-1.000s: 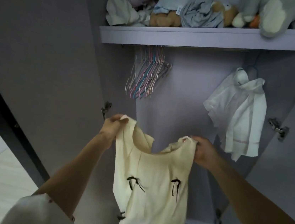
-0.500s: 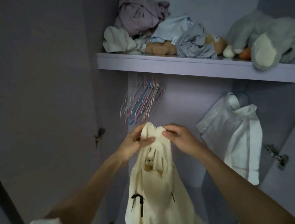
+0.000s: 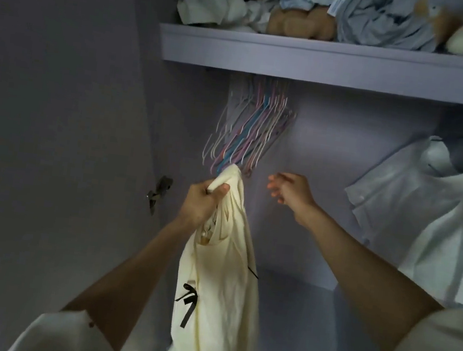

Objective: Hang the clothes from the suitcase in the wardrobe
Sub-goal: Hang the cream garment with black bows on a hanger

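A cream sleeveless top with small black bows (image 3: pixel 219 284) hangs down from my left hand (image 3: pixel 202 201), which grips both shoulder straps bunched together at the top. My right hand (image 3: pixel 288 188) is free beside it, fingers loosely spread and holding nothing, a little below and right of a bunch of several thin pastel hangers (image 3: pixel 247 133) that hang under the wardrobe shelf (image 3: pixel 326 61). The rail itself is hidden behind the shelf edge.
A white shirt (image 3: pixel 428 223) hangs at the right inside the wardrobe. Crumpled clothes and plush toys (image 3: pixel 303 12) lie on the shelf above. The open left door with a metal hinge (image 3: pixel 159 192) stands at the left.
Both hands first held the top spread by its shoulders, then brought the straps together. Now my left hand alone grips them and my right hand has let go and moved right.
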